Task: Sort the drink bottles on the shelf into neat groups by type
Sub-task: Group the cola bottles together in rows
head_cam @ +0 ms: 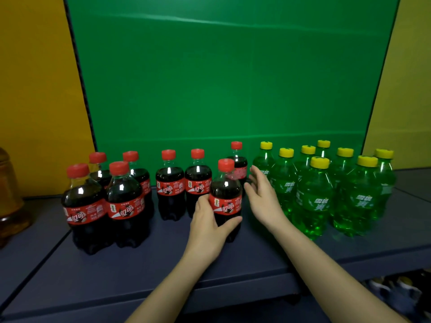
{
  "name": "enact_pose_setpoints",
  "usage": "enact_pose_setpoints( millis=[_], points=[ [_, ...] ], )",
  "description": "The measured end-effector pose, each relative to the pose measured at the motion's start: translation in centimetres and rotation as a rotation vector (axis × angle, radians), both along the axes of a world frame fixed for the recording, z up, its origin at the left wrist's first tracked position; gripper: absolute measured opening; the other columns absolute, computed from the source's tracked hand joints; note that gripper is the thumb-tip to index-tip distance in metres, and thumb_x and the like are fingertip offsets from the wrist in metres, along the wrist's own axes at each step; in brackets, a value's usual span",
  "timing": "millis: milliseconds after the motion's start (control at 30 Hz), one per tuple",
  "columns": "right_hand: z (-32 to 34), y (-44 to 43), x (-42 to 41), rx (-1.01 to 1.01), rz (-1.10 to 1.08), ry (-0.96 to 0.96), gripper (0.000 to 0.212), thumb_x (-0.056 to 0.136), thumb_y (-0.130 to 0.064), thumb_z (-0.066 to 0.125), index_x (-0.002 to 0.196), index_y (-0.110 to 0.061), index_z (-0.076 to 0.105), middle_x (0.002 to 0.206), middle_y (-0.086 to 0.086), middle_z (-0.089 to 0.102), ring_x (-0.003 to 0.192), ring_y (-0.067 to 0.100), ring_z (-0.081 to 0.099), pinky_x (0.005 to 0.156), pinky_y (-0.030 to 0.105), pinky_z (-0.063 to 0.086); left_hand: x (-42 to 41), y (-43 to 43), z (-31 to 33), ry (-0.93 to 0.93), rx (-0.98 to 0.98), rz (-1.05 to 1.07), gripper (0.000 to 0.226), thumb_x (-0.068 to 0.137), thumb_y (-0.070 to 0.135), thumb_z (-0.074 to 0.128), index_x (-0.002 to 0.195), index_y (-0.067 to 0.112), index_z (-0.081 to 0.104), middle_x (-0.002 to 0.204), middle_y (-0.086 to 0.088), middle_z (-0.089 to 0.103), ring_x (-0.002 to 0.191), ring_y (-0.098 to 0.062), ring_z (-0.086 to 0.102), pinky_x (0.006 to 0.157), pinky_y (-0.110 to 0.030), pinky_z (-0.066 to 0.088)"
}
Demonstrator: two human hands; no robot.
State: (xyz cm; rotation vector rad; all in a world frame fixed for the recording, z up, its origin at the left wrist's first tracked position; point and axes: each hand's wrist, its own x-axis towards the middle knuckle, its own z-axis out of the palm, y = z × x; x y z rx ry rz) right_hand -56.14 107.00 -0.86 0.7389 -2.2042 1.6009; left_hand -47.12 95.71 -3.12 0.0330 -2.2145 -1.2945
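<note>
left hand (208, 226) grips cola bottle (225, 199); right hand (263, 198) open.

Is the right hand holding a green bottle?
No, the right hand is open and holds nothing; only the left hand grips a cola bottle.

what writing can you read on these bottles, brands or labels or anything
"可口": white script on the red label of the cola bottle gripped by the left hand; the same script is on the front left cola bottle.
"雪碧", with what looks like "爽" under it: white on the front green bottle.
Small print on the red labels: too blurred to read.
Caps: no readable text.
</note>
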Motion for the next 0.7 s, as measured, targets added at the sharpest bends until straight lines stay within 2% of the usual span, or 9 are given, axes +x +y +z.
enact_pose_setpoints(
  millis=[67, 167, 267, 367, 500, 600, 700],
  points=[
    [-0.2, -1.2, -1.2, 0.038, -0.052, 0.003, 0.055, 0.095, -0.009, 0.046, 0.145, -0.006, 0.022, 0.148, 0.011, 0.03, 0.135, 0.018, 0.033, 0.112, 0.028, 0.025, 1.1, -0.8, -0.2, 0.026, 0.012, 0.026, 0.056, 0.073, 0.026, 0.076, 0.117, 0.02, 0.041, 0.119, 0.001, 0.054, 0.113, -0.013, 0.051, 0.097, -0.031, 0.042],
    [-0.6, -2.7, -2.8, 0.086, -0.132, 0.003, 0.058, 0.091, -0.01, 0.052, 0.143, -0.003, 0.025, 0.143, 0.015, 0.034, 0.131, 0.025, 0.036, 0.106, 0.025, 0.024, 2.2, -2.2, -0.4, 0.041, 0.013, 0.08, 0.056, 0.072, 0.028, 0.076, 0.117, 0.022, 0.043, 0.117, 0.002, 0.056, 0.11, -0.013, 0.054, 0.095, -0.034, 0.045],
    [-1.0, -3.9, -4.0, 0.108, -0.201, -0.043, 0.065, 0.088, -0.012, 0.058, 0.142, 0.001, 0.024, 0.14, 0.019, 0.036, 0.128, 0.03, 0.039, 0.104, 0.029, 0.029, 3.1, -3.6, -0.6, 0.049, 0.004, 0.135, 0.057, 0.071, 0.03, 0.077, 0.117, 0.022, 0.044, 0.115, 0.003, 0.057, 0.109, -0.014, 0.055, 0.094, -0.036, 0.046],
    [-1.3, -4.6, -5.2, 0.134, -0.233, -0.104, 0.074, 0.084, -0.016, 0.064, 0.142, 0.002, 0.02, 0.143, 0.019, 0.035, 0.129, 0.032, 0.039, 0.105, 0.035, 0.033, 3.7, -4.4, -0.7, 0.064, 0.002, 0.173, 0.059, 0.071, 0.035, 0.076, 0.119, 0.021, 0.044, 0.115, 0.004, 0.057, 0.109, -0.013, 0.055, 0.095, -0.037, 0.046],
    [-1.7, -4.9, -5.7, 0.097, -0.24, -0.127, 0.078, 0.08, -0.015, 0.068, 0.141, -0.001, 0.021, 0.14, 0.018, 0.04, 0.127, 0.032, 0.041, 0.104, 0.037, 0.035, 4.2, -4.9, -1.0, 0.085, -0.025, 0.2, 0.061, 0.073, 0.029, 0.075, 0.124, 0.019, 0.043, 0.117, 0.006, 0.055, 0.112, -0.011, 0.052, 0.096, -0.032, 0.043],
    [-2.1, -4.9, -5.5, 0.138, -0.275, -0.088, 0.076, 0.076, -0.021, 0.074, 0.135, 0.0, 0.03, 0.133, 0.02, 0.041, 0.123, 0.034, 0.042, 0.101, 0.037, 0.035, 4.4, -5.0, -1.0, 0.099, -0.027, 0.214, 0.062, 0.073, 0.028, 0.075, 0.125, 0.019, 0.042, 0.119, 0.007, 0.053, 0.112, -0.009, 0.05, 0.095, -0.026, 0.041],
    [-2.2, -4.8, -4.6, 0.183, -0.304, -0.071, 0.072, 0.068, -0.034, 0.079, 0.119, 0.0, 0.04, 0.12, 0.017, 0.042, 0.11, 0.031, 0.048, 0.09, 0.036, 0.041, 4.4, -5.1, -1.1, 0.117, -0.025, 0.238, 0.061, 0.073, 0.027, 0.075, 0.125, 0.019, 0.043, 0.119, 0.006, 0.053, 0.113, -0.011, 0.05, 0.097, -0.03, 0.042]
  ],
)
